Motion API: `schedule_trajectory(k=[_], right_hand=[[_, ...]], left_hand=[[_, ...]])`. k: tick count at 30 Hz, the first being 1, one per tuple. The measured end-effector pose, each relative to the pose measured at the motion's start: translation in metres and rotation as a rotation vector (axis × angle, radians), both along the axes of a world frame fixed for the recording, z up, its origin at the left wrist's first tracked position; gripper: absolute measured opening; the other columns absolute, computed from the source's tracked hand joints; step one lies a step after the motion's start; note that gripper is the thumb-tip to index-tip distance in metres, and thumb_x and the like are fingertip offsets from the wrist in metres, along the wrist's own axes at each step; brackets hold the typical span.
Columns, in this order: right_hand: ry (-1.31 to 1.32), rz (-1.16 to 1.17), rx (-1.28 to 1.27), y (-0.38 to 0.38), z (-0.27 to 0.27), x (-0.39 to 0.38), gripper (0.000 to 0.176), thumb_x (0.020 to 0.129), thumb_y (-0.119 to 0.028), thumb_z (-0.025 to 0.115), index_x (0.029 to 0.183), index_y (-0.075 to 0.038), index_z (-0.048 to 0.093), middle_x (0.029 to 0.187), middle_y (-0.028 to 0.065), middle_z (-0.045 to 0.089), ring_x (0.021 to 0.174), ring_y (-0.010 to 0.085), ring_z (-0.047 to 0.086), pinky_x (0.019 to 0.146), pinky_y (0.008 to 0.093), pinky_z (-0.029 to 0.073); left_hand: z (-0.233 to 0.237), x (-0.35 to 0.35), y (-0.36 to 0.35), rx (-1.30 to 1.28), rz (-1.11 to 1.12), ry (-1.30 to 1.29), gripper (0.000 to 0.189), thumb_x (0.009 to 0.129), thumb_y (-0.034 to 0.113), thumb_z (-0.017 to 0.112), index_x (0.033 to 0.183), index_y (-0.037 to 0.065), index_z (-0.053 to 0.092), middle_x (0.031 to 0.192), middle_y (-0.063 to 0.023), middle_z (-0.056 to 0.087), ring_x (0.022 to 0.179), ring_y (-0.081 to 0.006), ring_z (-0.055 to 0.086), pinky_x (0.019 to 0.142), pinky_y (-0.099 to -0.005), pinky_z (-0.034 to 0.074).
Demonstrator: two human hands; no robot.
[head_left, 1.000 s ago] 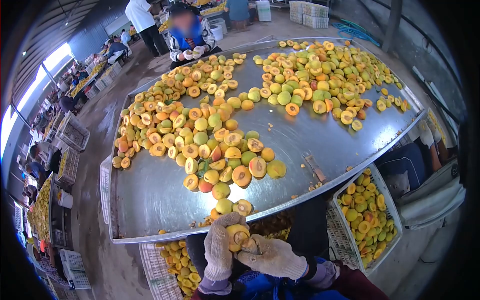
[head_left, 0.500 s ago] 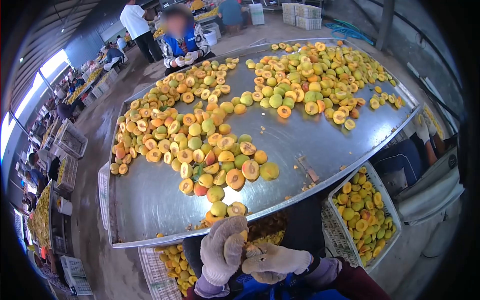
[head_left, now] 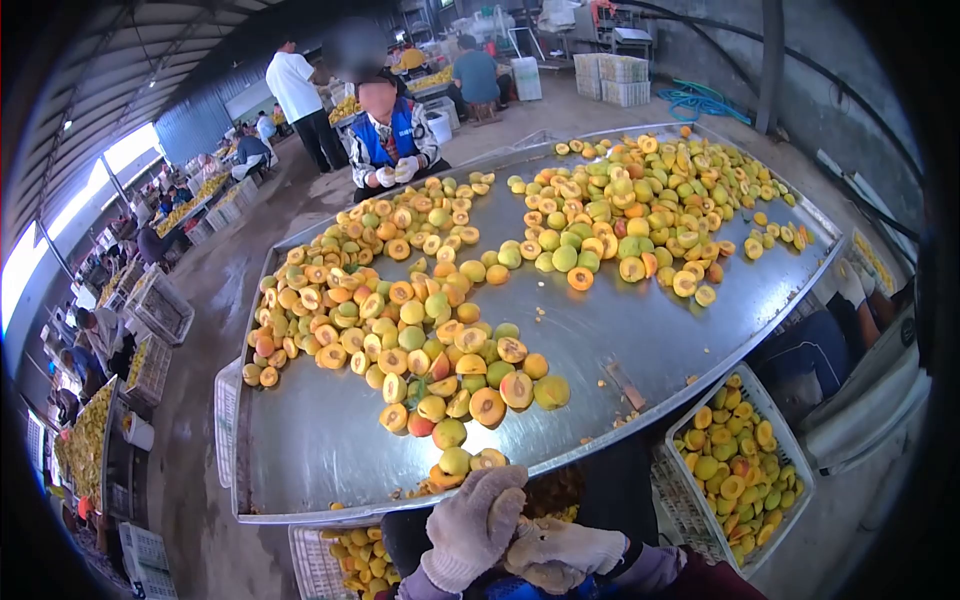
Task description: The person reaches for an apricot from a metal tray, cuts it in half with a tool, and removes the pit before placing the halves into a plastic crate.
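My left hand (head_left: 476,527), in a soiled pale knit glove, is closed just below the near rim of the metal table (head_left: 330,455). Beside it on the right, my gloved right hand (head_left: 565,552) is closed too, its fingers meeting the left ones. Whatever lies between them is hidden by the gloves. Nearest to the hands are a few halved yellow-orange stone fruits (head_left: 487,460) at the table edge. Beyond them spreads a large heap of cut fruit (head_left: 410,335), some halves showing brown pits.
A crate of fruit halves (head_left: 800,455) stands to my right; another crate (head_left: 310,560) is under the table at left. A small flat tool (head_left: 627,388) lies near the rim. Across the table sits a person in a blue vest (head_left: 385,140). A second fruit heap (head_left: 640,190) is farther back.
The view has tilted up, so the table and fruit sit lower and further right in it. My hands stay together, and the bit of orange seen between them earlier is now hidden.
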State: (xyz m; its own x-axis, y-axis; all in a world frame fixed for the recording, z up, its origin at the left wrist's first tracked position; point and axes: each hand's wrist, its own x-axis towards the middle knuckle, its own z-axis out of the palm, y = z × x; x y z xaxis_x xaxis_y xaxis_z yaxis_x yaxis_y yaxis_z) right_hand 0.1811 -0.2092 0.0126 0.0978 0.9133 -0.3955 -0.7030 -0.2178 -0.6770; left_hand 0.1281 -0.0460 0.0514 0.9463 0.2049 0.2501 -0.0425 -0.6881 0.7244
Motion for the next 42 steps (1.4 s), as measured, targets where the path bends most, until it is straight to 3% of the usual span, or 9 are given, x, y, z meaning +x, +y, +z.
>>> schedule_trajectory(k=[11,16,19,21,23,30,37,40,42], right_hand=[[0.120,-0.023,0.128,-0.004,0.007,-0.007,0.026,0.090,-0.031,0.061,0.082,-0.006,0.059,0.054,0.0003,0.049,0.039,0.0094,0.044,0.036,0.0231,0.035],[0.166,-0.116,0.156,-0.008,0.001,-0.018,0.020,0.088,-0.025,0.064,0.090,-0.005,0.060,0.075,0.0005,0.057,0.066,0.0094,0.056,0.063,0.0221,0.047],[0.295,-0.036,0.273,-0.008,0.000,-0.010,0.019,0.089,-0.022,0.064,0.095,-0.005,0.060,0.083,0.0004,0.058,0.077,0.0098,0.056,0.075,0.0232,0.047],[0.348,0.021,0.269,-0.008,-0.001,-0.009,0.019,0.090,-0.022,0.064,0.095,-0.005,0.059,0.079,-0.0002,0.057,0.070,0.0091,0.056,0.067,0.0215,0.047],[0.430,-0.009,0.275,-0.008,-0.009,-0.014,0.020,0.090,-0.024,0.063,0.095,-0.006,0.058,0.078,-0.0004,0.056,0.066,0.0085,0.055,0.063,0.0208,0.046],[0.530,0.039,0.320,-0.006,-0.024,-0.023,0.026,0.091,-0.032,0.063,0.095,-0.007,0.057,0.074,-0.0008,0.054,0.061,0.0069,0.054,0.056,0.0193,0.045],[0.572,-0.011,0.275,-0.007,-0.006,-0.023,0.028,0.092,-0.034,0.063,0.097,-0.007,0.058,0.079,-0.0003,0.056,0.064,0.0076,0.055,0.058,0.0202,0.046],[0.543,-0.082,0.188,-0.003,-0.001,-0.025,0.029,0.089,-0.029,0.062,0.086,-0.001,0.053,0.049,0.0002,0.046,0.033,0.0084,0.041,0.032,0.0198,0.032],[0.609,0.010,0.346,-0.006,-0.016,-0.025,0.028,0.091,-0.032,0.062,0.094,-0.005,0.056,0.073,0.0007,0.055,0.057,0.0080,0.053,0.053,0.0207,0.044]], left_hand=[[0.006,0.004,0.000,0.084,-0.169,-0.078,0.021,0.085,0.016,0.065,0.103,0.007,0.066,0.100,-0.0083,0.069,0.084,-0.0293,0.068,0.067,-0.0365,0.055],[0.001,0.001,0.002,0.246,-0.252,-0.284,0.031,0.082,0.026,0.070,0.108,0.009,0.066,0.104,-0.0074,0.068,0.082,-0.0280,0.068,0.066,-0.0367,0.056],[-0.005,0.006,0.011,-0.291,-0.397,-0.095,0.029,0.091,0.024,0.061,0.111,0.004,0.065,0.107,-0.0130,0.067,0.090,-0.0265,0.068,0.078,-0.0328,0.054],[-0.008,0.003,0.007,-0.265,-0.416,-0.145,0.029,0.095,0.022,0.055,0.113,0.001,0.063,0.108,-0.0141,0.067,0.094,-0.0230,0.067,0.084,-0.0314,0.051],[-0.009,-0.003,-0.002,-0.876,-0.291,0.128,0.031,0.097,0.022,0.053,0.116,-0.001,0.062,0.109,-0.0123,0.067,0.095,-0.0194,0.066,0.084,-0.0309,0.051],[-0.018,-0.012,-0.016,-1.173,-0.159,0.167,0.037,0.097,0.024,0.055,0.116,-0.006,0.058,0.105,-0.0198,0.066,0.087,-0.0240,0.066,0.077,-0.0345,0.054],[-0.023,-0.011,-0.029,-1.312,-0.041,0.031,0.059,0.094,0.052,0.054,0.110,-0.005,0.056,0.100,-0.0225,0.066,0.077,-0.0261,0.066,0.068,-0.0362,0.057],[-0.024,-0.010,-0.027,-1.268,-0.043,0.029,0.061,0.095,0.056,0.050,0.107,-0.004,0.055,0.098,-0.0223,0.066,0.074,-0.0264,0.067,0.064,-0.0355,0.057],[-0.023,-0.010,-0.024,-1.259,-0.080,0.027,0.059,0.096,0.054,0.051,0.107,-0.004,0.055,0.099,-0.0227,0.066,0.075,-0.0266,0.067,0.065,-0.0355,0.057]])
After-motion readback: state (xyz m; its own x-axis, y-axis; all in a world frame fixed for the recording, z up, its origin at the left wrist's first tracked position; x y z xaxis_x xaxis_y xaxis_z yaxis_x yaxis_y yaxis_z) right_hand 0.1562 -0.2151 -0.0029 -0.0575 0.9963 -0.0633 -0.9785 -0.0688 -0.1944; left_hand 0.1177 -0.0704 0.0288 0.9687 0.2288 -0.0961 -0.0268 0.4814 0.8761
